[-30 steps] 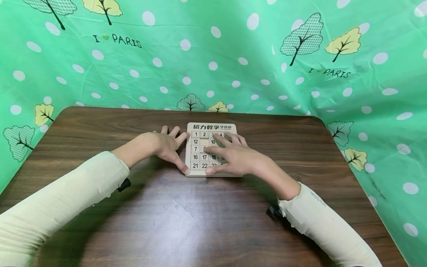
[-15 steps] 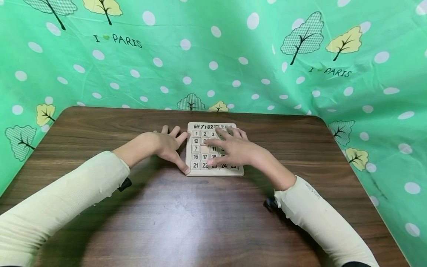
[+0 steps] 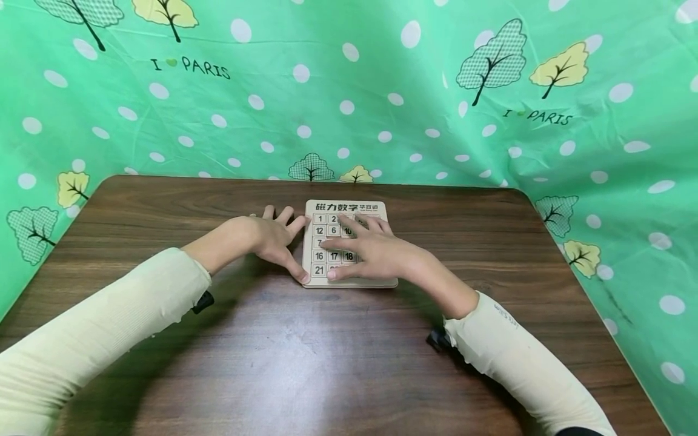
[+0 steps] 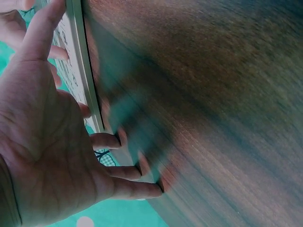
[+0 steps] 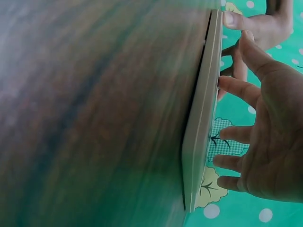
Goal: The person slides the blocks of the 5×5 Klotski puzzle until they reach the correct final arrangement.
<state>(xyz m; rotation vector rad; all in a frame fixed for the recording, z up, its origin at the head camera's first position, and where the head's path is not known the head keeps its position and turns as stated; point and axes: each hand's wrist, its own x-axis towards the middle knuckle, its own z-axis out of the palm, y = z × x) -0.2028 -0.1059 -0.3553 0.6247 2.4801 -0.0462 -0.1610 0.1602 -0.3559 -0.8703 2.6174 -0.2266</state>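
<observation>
A pale number slide puzzle (image 3: 337, 208) lies flat on the table, with rows of numbered tiles under a printed Chinese heading. My left hand (image 3: 272, 237) spreads along its left side, thumb on the lower left corner and index fingertip at the upper left edge. Over the right half reaches my right hand (image 3: 376, 254), fingers extended. Its index fingertip is at the 7 tile (image 3: 318, 243) in the third row, covering the cell beside it. The 6 tile (image 3: 334, 231) sits right of the 12. Several right-hand tiles are hidden. In the right wrist view the puzzle's edge (image 5: 201, 123) shows side-on.
The dark wooden table (image 3: 283, 363) carries the puzzle near its far edge. Behind it hangs a green curtain (image 3: 349, 139) with white dots and trees. Pale sleeves (image 3: 136, 303) cover both forearms, with a black device under each cuff.
The 6 tile moved up from the third row to the second. My right hand rose with it, then came back down and left to the third row. My left hand stayed put.
</observation>
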